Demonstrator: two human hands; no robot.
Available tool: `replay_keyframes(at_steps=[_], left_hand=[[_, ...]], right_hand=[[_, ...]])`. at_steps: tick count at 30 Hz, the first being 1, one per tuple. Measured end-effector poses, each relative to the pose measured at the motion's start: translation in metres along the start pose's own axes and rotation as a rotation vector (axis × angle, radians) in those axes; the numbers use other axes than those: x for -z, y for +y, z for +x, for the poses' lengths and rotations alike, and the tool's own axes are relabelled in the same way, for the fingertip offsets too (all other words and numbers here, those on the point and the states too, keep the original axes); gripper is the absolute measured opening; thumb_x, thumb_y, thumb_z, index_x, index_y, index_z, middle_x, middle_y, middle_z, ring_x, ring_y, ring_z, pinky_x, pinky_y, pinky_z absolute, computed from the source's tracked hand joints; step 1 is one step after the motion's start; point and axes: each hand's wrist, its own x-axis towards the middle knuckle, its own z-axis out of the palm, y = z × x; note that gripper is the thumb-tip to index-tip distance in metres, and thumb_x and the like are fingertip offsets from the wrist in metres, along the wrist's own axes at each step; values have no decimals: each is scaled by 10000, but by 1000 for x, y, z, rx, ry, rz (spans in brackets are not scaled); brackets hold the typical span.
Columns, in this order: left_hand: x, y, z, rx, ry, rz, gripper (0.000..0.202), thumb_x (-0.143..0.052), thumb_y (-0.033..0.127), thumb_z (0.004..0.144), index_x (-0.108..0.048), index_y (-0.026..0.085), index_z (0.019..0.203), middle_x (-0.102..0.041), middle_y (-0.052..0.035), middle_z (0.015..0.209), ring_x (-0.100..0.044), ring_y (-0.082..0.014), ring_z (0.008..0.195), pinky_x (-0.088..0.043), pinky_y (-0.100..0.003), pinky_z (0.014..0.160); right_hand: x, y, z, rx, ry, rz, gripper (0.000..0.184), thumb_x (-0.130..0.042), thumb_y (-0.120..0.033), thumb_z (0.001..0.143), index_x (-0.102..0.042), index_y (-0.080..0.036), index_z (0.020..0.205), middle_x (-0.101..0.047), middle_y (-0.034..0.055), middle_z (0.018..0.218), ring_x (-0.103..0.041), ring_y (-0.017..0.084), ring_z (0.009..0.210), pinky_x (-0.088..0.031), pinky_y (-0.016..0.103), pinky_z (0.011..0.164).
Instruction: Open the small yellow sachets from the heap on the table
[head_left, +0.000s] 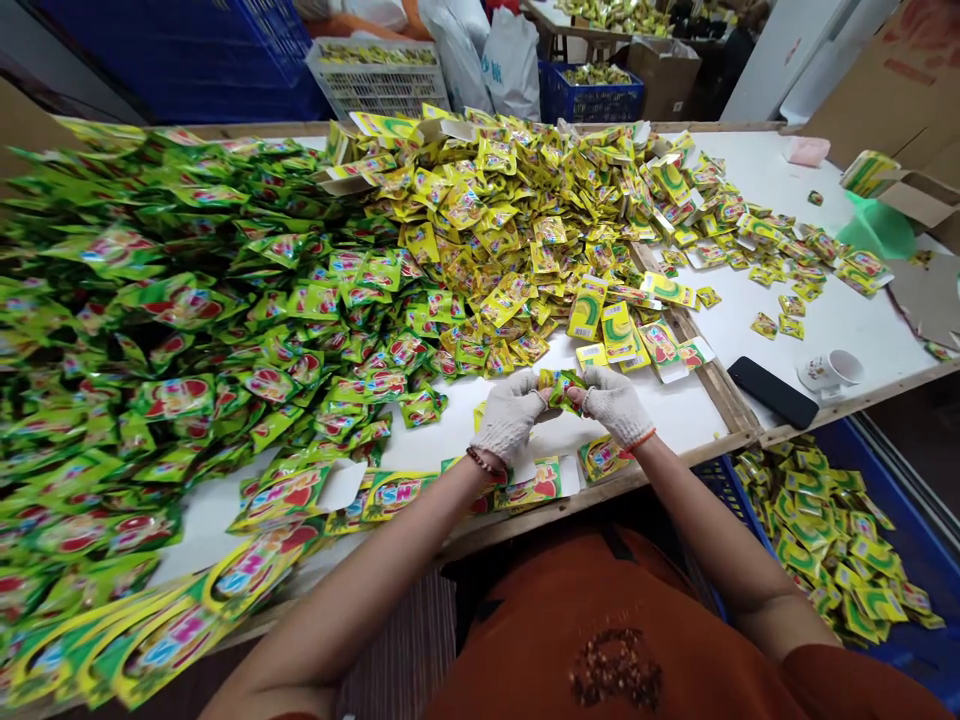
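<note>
We hold a small packet (561, 386), green and yellow with a red mark, between both gloved hands just above the near middle of the white table (457, 430). The left hand (508, 420) pinches its left end with thumb and fingertips closed on it. The right hand (616, 405) grips the right end the same way, its other fingers curled in. Both gloves are white knit, and a beaded bracelet (484, 462) sits at the left wrist.

Under and just near of the hands lie printed cards (390, 492) along the table's near edge, some partly hidden by our wrists. To the left, a deep heap of green packets (172, 330) covers the table from the near edge to the far one. Beyond the hands, a heap of yellow packets (510, 220) spreads across the far middle and thins out to the right.

A wooden strip (712, 375) runs just right of the right hand. Past it lie a black phone (772, 392) and, beside it, a white cup (831, 371) on its side. Below the table at the near right, a blue crate (919, 500) holds more yellow sachets (825, 540). At the far edge stand a white basket (379, 85) and a second blue crate (592, 100), and an open cardboard box (911, 195) sits at the far right.
</note>
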Motion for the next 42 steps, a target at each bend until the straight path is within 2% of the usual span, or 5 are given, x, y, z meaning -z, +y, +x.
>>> replay_keyframes(at_steps=[5,19,26,34,42], left_hand=[[-11,-3,-5,-50,25,-264,377,-828,303,543,-627,148,822,-715,-40,880,-677,-155,828,-565,-311,825],[-7,-3,-8,7,-25,137,447,-834,493,614,-666,134,820,-706,-51,799,-664,-166,719,-569,-309,692],[-21,-10,-2,-34,-137,190,291,-766,360,647,-691,152,835,-708,-35,812,-644,-167,744,-547,-310,726],[-39,-5,51,-369,-114,1180,132,-551,260,846,-654,179,865,-667,-88,946,-611,-231,948,-477,-334,837],[-77,-8,73,-505,-112,1600,290,-541,293,912,-590,120,1140,-555,-216,1222,-555,-361,1111,-421,-417,866]], right_hand=[[-2,-5,-10,16,29,48,378,-644,-551,764,-513,-196,757,-550,-14,622,-469,110,542,-370,245,506],[9,-8,-19,161,94,-214,221,-690,-349,719,-530,-198,696,-532,-13,687,-477,144,690,-388,267,622],[14,9,-33,-30,103,120,518,-754,-510,687,-590,-188,1058,-660,73,988,-617,175,806,-515,296,675],[68,24,-41,-194,263,127,393,-747,-488,645,-612,-183,854,-640,13,705,-580,126,542,-462,238,464],[92,34,-40,-98,381,-123,361,-653,-504,738,-624,-178,889,-627,14,667,-576,131,503,-442,238,445]])
